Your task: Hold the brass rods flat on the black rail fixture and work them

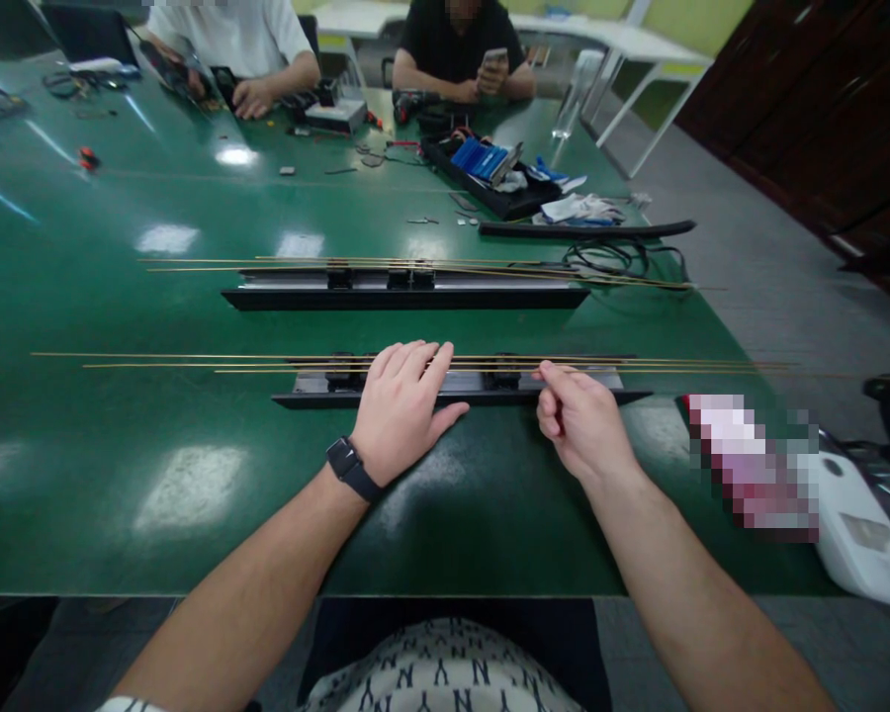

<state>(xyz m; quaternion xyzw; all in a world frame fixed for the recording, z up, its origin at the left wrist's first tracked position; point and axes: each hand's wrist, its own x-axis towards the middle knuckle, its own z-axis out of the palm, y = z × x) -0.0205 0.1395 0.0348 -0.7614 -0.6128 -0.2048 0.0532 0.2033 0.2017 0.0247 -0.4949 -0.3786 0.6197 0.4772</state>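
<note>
"Green table (pixel 215 554) under your wrists. What's closest?"

"A white object (pixel 871 539) off to my right. Then my left hand (pixel 407 400), a black watch (pixel 348 460) on its wrist, laid palm down across the near rail (pixel 500 399), fingers stretched side by side, thumb apart. My right hand (pixel 582 415) is curled, thumb and forefinger pinching at the thin gold-coloured rods (pixel 267 371); which one, I can't tell."

"Where do those rods lie?"

"Lengthwise along the near rail, reaching well past both its ends. Dark blocks (pixel 501 371) sit in its silvery channel."

"And farther off?"

"A far rail (pixel 407 299), roughly parallel, more rods (pixel 200 268) along it, a coiled black cable (pixel 608 257) by its right end. Behind that, a black strip (pixel 585 230), then a black tray (pixel 464 183) with something blue (pixel 479 158) in it. Across the table, two people: one in white (pixel 229 40), one in black (pixel 445 59) holding a phone (pixel 493 64)."
</note>
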